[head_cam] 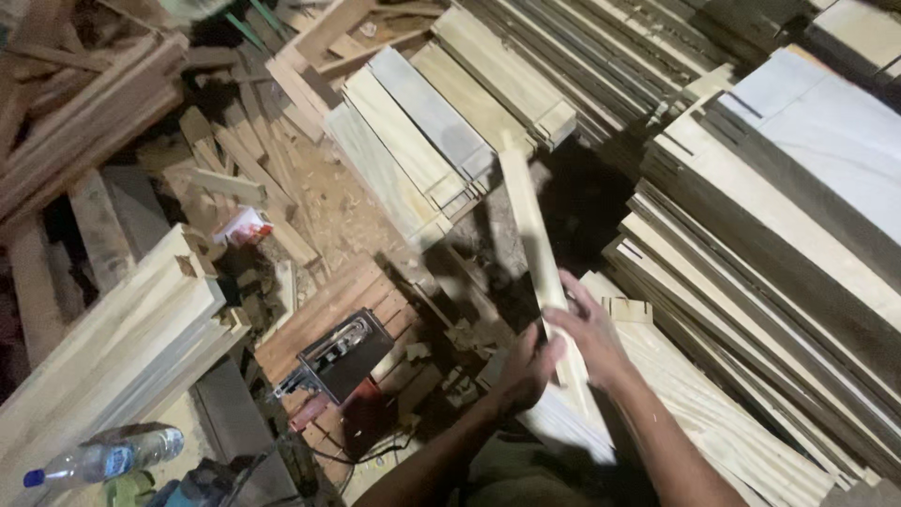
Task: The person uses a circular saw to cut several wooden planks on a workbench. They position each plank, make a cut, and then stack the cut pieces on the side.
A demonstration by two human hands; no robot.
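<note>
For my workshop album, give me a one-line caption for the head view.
Both hands, left and right, hold a pale wooden slat amid stacked boards in a cluttered wood shop.

Both forearms bare, no sleeves, gloves or rings visible.

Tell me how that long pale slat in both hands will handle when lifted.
The slat looks stiff: it runs straight past the hands with no sag. Thin and narrow, so probably light. Held only near its lower end by the left hand and right hand, its far tip may swing.
</note>
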